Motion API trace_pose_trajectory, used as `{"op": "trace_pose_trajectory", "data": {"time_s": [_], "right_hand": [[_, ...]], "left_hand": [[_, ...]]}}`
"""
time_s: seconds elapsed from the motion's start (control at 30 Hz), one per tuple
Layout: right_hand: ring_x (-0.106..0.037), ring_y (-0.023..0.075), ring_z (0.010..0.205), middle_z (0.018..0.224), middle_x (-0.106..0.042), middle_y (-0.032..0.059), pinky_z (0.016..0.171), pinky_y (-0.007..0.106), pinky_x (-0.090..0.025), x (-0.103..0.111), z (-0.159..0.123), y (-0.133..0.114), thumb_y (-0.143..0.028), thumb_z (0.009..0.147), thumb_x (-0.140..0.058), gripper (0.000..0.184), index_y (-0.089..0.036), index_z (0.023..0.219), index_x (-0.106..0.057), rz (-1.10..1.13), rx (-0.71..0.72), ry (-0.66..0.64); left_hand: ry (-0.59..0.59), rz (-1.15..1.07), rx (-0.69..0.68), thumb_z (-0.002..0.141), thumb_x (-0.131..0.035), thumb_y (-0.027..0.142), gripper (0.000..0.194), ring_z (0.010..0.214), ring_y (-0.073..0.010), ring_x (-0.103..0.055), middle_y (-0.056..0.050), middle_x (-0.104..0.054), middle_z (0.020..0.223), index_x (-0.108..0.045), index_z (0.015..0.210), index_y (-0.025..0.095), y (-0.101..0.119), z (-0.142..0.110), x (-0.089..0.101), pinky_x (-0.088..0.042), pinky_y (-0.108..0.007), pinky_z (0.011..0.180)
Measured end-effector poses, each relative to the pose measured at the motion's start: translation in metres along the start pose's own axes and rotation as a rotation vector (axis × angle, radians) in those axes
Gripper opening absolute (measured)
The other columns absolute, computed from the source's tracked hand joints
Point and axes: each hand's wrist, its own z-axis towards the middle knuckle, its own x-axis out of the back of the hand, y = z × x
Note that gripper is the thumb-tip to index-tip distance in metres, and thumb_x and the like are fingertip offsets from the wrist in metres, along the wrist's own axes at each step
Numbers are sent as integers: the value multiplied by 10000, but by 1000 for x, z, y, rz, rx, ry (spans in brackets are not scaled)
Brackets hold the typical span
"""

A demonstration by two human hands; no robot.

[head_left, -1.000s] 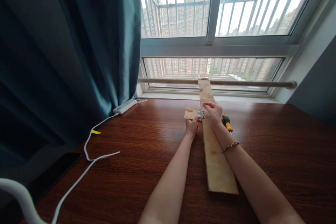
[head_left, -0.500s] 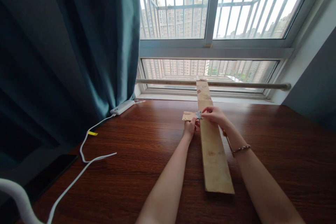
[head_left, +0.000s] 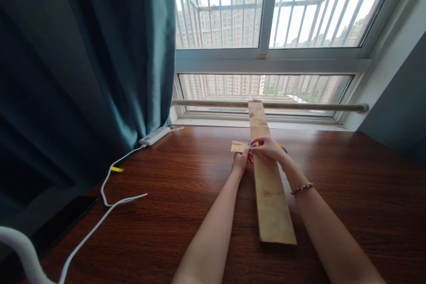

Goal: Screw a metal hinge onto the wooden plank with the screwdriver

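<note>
Metal hinge [head_left: 250,144] sits right at my right fingertips, on their left side, and just beyond my left thumb. It bridges the join between small board [head_left: 238,146] and long board [head_left: 273,204].

Right hand [head_left: 269,147]: over the long board, thumb and index brought close together at the hinge. Can't tell if the tips meet, or if they have hold of the hinge or something small. Left hand [head_left: 239,162]: fingers curled in at the small board's near edge, look closed on it; undersides hidden.

Key relation: the long board's long axis runs from nearer me, past the right fingers, away toward the window. The small board sticks out left of it, roughly crosswise, beyond the left fingers. Both hands about equally near the hinge, one from each side.

Screwdriver [head_left: 282,147] on the bench [head_left: 186,204], right of the right fingers, mostly behind my wrist.
</note>
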Motion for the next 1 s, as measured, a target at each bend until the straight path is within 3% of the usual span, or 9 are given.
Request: {"op": "trace_pose_trajectory", "data": {"time_s": [0.2, 0.47, 0.7, 0.83, 1.0], "right_hand": [[-371, 97, 507, 506, -434, -52, 500, 241, -255, 1, 0, 0, -362, 613, -707, 292, -180, 837, -749, -12, -3, 6], [-365, 96, 502, 494, -410, -53, 491, 237, -250, 0, -1, -2, -379, 618, -699, 285, -180, 815, -746, -20, 0, 28], [-440, 115, 527, 507, -512, -23, 499, 240, -285, -9, -1, -4, -326, 593, -694, 200, -172, 711, -745, -7, -86, 97], [-506, 131, 577, 567, -600, 5, 545, 242, -335, -11, -1, -5, -341, 589, -694, 231, -153, 713, -744, 107, -133, 89], [-508, 114, 555, 586, -610, 3, 539, 235, -343, -9, -1, -8, -357, 516, -758, 346, -126, 771, -734, 395, -203, 80]], "left_hand": [[12, -138, 11, 731, -554, 385, 249, 355, -100, -405, 7, -485, 425, -573, 596, 177, 6, -3, -2, -286, -227, 351], [29, -189, -1, 681, -603, 485, 358, 342, -64, -361, 20, -457, 437, -518, 541, 167, 9, -5, -4, -235, -212, 352], [18, -202, -5, 664, -608, 508, 385, 346, -60, -376, 20, -459, 439, -535, 556, 146, 12, -8, -4, -238, -199, 356], [13, -202, 2, 667, -596, 517, 390, 354, -59, -378, 15, -474, 447, -539, 574, 143, 12, -7, -4, -237, -195, 360], [0, -151, 1, 696, -568, 434, 323, 338, -56, -336, 36, -415, 396, -500, 541, 159, 10, -7, -4, -238, -199, 362]]}}
